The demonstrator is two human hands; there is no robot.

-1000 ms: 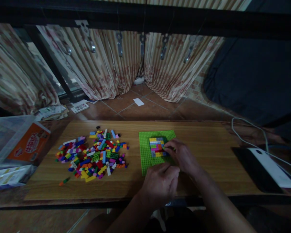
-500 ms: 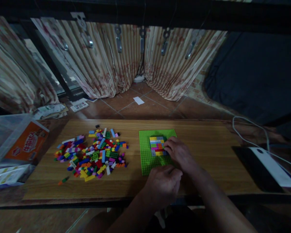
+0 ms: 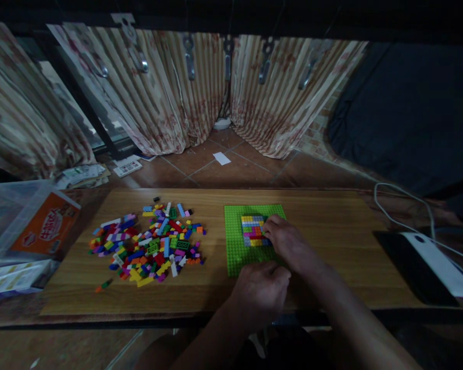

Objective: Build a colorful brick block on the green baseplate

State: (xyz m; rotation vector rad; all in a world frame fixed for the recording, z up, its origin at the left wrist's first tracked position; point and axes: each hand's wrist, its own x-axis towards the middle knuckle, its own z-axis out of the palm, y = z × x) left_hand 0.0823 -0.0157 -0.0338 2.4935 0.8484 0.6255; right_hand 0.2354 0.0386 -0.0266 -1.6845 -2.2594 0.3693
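Observation:
A green studded baseplate (image 3: 235, 259) lies on the wooden table, with a low block of multicoloured toy bricks (image 3: 253, 231) built on it. My right hand (image 3: 285, 240) reaches over the plate's right side. Its bent fingertips touch the right edge of the brick block and cover part of it; whatever they pinch is hidden. Close to me, my left hand (image 3: 259, 290) is curled into a fist over the plate's front edge, and the inside of that fist does not show.
Loose bricks (image 3: 144, 252) in many colours are spread over the table's left side. A clear plastic box (image 3: 19, 198) with an orange label stands off the left end. To the right lie a black and white flat object (image 3: 416, 262) and a white cable (image 3: 405, 199).
The whole view has shifted slightly. My right fingers remain at the right edge of the brick block, and my left fist has barely moved.

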